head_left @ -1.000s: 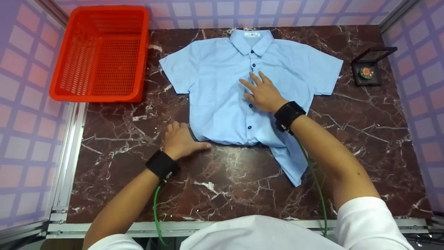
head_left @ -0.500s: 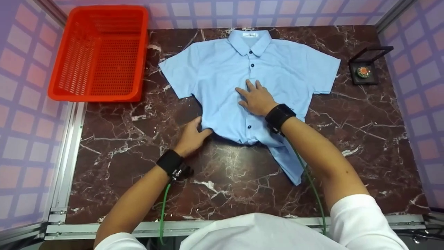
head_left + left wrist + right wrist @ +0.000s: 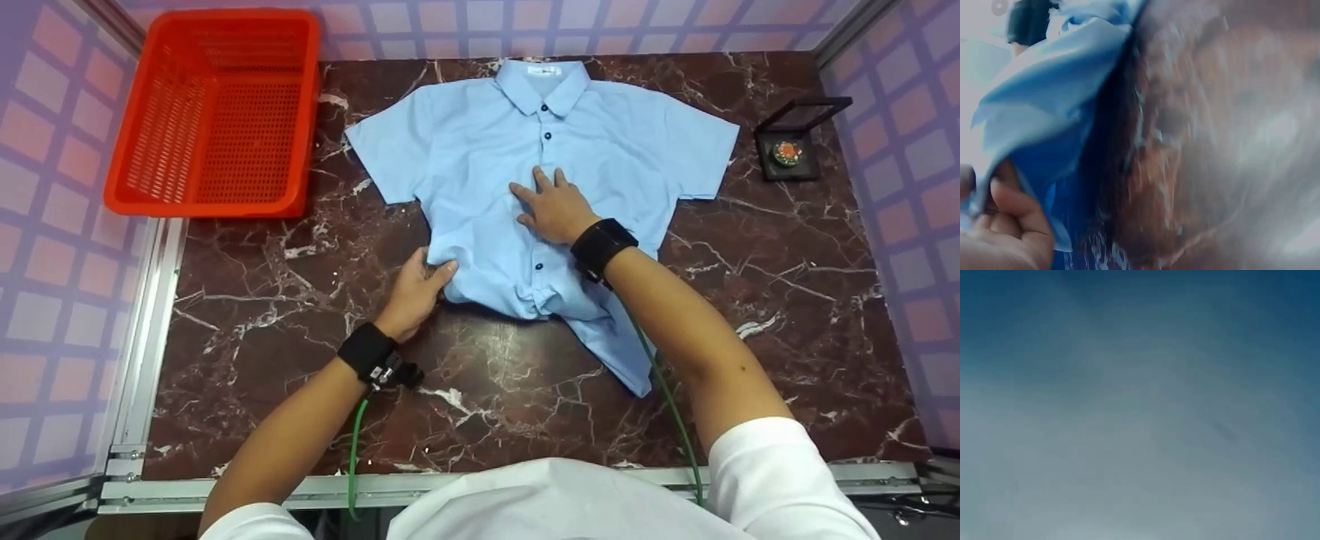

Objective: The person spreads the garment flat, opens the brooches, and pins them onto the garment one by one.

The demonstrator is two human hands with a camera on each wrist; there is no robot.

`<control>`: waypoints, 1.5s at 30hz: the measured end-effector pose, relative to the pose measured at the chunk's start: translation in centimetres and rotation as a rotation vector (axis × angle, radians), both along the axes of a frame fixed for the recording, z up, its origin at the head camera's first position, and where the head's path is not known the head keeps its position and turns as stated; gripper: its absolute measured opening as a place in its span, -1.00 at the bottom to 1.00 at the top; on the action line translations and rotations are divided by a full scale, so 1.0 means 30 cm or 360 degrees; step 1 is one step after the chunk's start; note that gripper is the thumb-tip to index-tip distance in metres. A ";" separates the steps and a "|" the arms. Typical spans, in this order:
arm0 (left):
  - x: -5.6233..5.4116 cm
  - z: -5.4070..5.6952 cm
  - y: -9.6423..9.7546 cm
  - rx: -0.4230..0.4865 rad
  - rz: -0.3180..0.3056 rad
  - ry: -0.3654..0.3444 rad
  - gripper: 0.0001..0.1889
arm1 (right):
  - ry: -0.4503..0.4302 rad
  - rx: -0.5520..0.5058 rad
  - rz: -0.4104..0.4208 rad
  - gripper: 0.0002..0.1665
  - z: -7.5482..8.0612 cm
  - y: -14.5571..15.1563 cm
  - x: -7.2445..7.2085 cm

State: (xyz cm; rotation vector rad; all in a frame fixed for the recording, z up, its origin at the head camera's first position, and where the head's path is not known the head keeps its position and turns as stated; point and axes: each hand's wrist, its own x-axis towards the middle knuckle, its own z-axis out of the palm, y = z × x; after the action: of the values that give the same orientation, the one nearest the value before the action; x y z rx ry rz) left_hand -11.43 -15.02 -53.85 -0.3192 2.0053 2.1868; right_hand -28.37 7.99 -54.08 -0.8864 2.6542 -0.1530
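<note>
A light blue short-sleeved shirt (image 3: 480, 150) lies front up, its collar toward the back wall and dark buttons down the middle. Its lower part is bunched, and one corner trails out at the lower right. My left hand (image 3: 416, 289) pinches the shirt's lower left edge between thumb and fingers; in the left wrist view that hand (image 3: 1013, 225) grips a raised fold of the cloth. My right hand (image 3: 559, 210) rests on the middle of the shirt front with fingers spread. The right wrist view is filled with blurred blue-grey cloth.
An orange-red plastic basket (image 3: 307, 150) stands at the back left. At the right edge sits a small black open case (image 3: 787, 169) with a round coloured piece inside. The dark marbled tabletop (image 3: 262, 390) is bordered by patterned walls and a metal rail (image 3: 420, 484).
My left hand has moved right and up to the shirt's lower left edge, taken hold of it and drawn the cloth inward. The right hand has slid slightly down the shirt front.
</note>
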 end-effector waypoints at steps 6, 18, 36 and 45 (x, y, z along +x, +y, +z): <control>0.045 0.024 -0.038 -0.0165 -0.0329 -0.0296 -0.56 | 0.0061 0.0003 0.0013 -0.29 -0.008 0.007 -0.009; 0.087 0.051 -0.126 -0.0940 -0.0980 0.0020 -0.61 | -0.0059 -0.0004 0.0043 -0.28 0.005 0.010 -0.015; 0.176 0.086 -0.187 -0.0985 -0.1033 0.0323 -0.61 | -0.0140 0.0023 0.0061 -0.28 0.012 0.026 -0.038; 0.210 0.063 -0.222 -0.0565 -0.0956 0.0045 -0.41 | -0.0135 0.0008 0.0062 -0.27 0.005 0.043 -0.048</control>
State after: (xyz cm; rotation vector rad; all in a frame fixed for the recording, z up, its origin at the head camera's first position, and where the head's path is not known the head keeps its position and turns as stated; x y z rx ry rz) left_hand -5.12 -21.69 -51.96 0.2529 2.1362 1.4845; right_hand -29.81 9.28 -53.93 -0.9091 2.5563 -0.1705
